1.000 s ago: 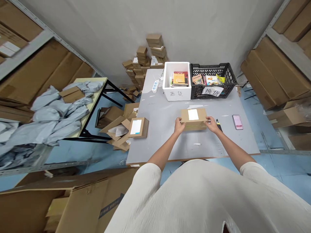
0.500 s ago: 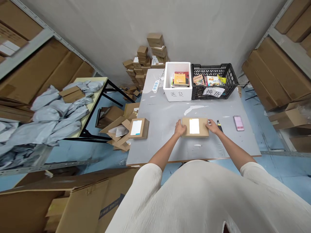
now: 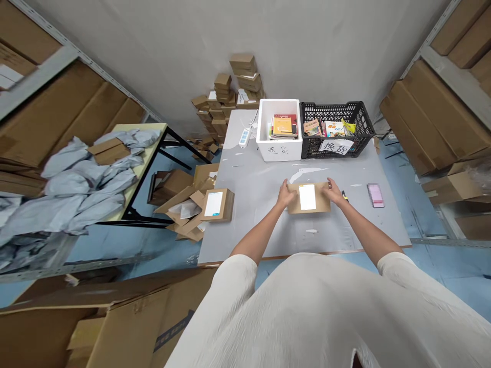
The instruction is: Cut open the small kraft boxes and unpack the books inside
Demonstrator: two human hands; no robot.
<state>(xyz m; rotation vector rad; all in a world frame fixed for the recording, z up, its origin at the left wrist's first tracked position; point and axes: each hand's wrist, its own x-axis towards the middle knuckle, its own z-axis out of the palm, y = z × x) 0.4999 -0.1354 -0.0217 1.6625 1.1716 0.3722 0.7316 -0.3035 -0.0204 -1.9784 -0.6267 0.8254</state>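
Observation:
Between my two hands is a small brown cardboard box (image 3: 321,204) with a white label on its top face. My left hand (image 3: 285,195) grips its left end, thumb over the top. On the right end, my right hand (image 3: 333,192) holds it the same way, fingers curled behind the far edge. The box appears slightly raised over the grey table (image 3: 261,230). Just beyond my right hand lies a box cutter (image 3: 344,195), partly hidden by my wrist. A second labelled cardboard box (image 3: 226,205) stands at the table's left edge.
At the back of the table stand a white foam bin (image 3: 280,151) and a black plastic crate (image 3: 364,133), both with books inside. A phone (image 3: 375,195) lies on the right. Opened cartons (image 3: 187,214) fill the floor on the left, near a side table of grey mailer bags (image 3: 80,176).
Both hands have shifted from the box's ends to a firmer hold with thumbs on top. The box has tilted and seems to have come up slightly.

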